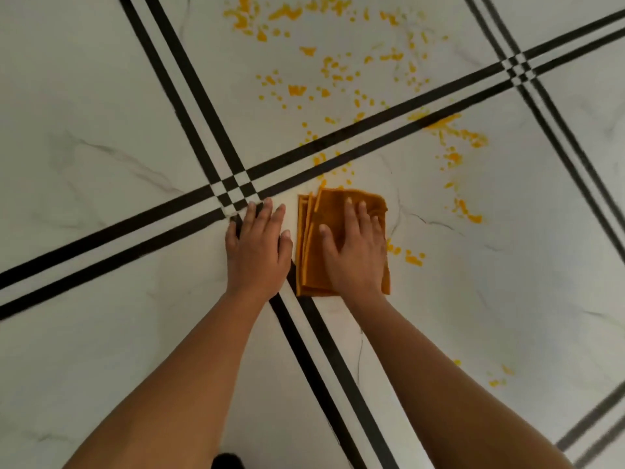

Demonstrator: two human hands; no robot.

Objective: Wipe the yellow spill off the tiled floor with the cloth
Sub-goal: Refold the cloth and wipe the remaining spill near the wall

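The folded orange cloth lies flat on the tiled floor under the right hand, whose straight fingers press it down. The left hand rests flat on the bare tile just beside it, fingers extended. The yellow spill scatters beyond and right of the cloth.

No writing, label, brand, number or sign can be read anywhere in view, neither on the folded cloth nor on the tiled floor around it.
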